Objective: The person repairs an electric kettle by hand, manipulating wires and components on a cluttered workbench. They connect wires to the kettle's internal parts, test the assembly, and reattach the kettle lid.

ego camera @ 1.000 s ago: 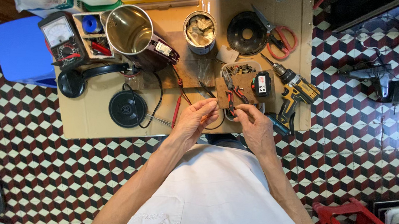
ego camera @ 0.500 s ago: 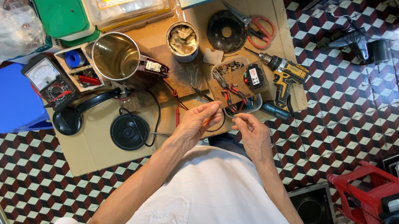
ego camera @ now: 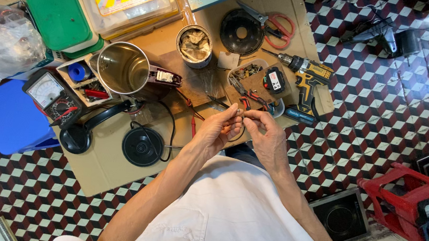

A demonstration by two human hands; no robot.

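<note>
Pinched between the fingertips of both hands is a small part, too tiny to identify, held just above the near edge of the cardboard-covered work surface [ego camera: 100, 167]. Left hand [ego camera: 218, 131] and right hand [ego camera: 265, 136] meet fingertip to fingertip, their fingers curled in tight around the piece, and a thin dark wire [ego camera: 236, 137] loops down from the point where they meet. Just beyond the hands lies a shallow tray [ego camera: 252, 79] with small screws, red-handled pliers and a black block in it. Right of that tray rests a yellow and black cordless drill [ego camera: 308, 77]. Left of the grip, a red screwdriver [ego camera: 193, 126] lies on the surface, then a round black kettle base [ego camera: 142, 146] with its cord, and farther off a steel kettle [ego camera: 125, 70] with an open top. Beyond the kettle sits a tin can [ego camera: 194, 45]. Well to the left are an analogue multimeter [ego camera: 49, 94] and a blue stool [ego camera: 5, 116].
</note>
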